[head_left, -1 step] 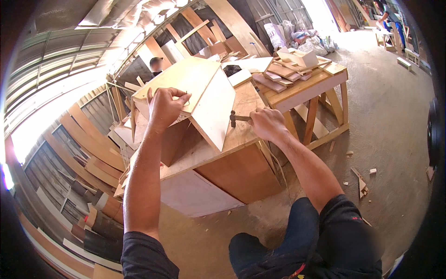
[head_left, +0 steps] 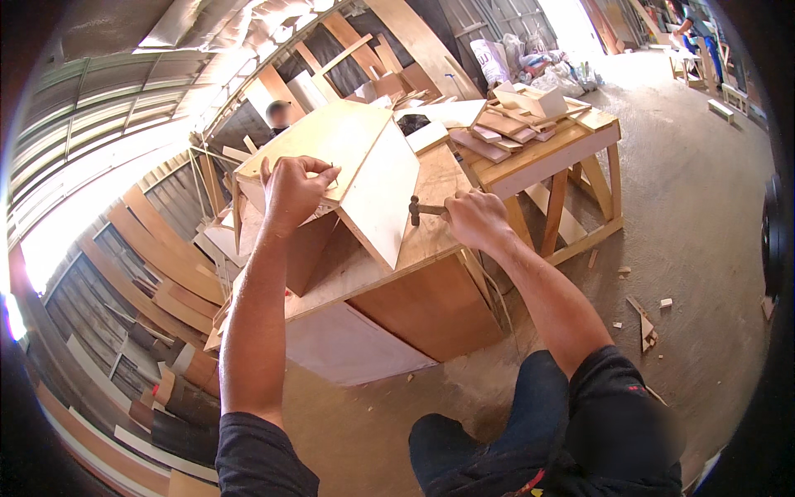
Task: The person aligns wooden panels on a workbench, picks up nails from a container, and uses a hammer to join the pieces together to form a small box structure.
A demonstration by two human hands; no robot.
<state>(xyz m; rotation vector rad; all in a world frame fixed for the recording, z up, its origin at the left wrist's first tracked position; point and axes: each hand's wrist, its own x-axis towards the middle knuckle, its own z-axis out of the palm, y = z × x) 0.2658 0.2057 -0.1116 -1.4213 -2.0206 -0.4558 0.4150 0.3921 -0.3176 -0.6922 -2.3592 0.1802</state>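
Observation:
My left hand [head_left: 300, 192] is closed in a pinch over the near edge of a wooden box-like piece [head_left: 331, 141]. Between thumb and forefinger a thin nail [head_left: 334, 176] stands roughly upright at the edge of the pale top panel. My right hand [head_left: 476, 219] grips a hammer [head_left: 426, 210] by its handle, its dark head to the right of the box and apart from the nail. The box has a white side panel [head_left: 383, 199] facing right and an open front. It rests on a plywood-topped workbench [head_left: 439, 240].
Another wooden table [head_left: 538, 170] at the right bears a pile of wood offcuts [head_left: 513, 128]. Long boards [head_left: 166, 248] lean along the left wall. Wood scraps [head_left: 642, 323] lie on the floor at right. One person [head_left: 279, 116] is behind the box; another [head_left: 700, 37] is far right.

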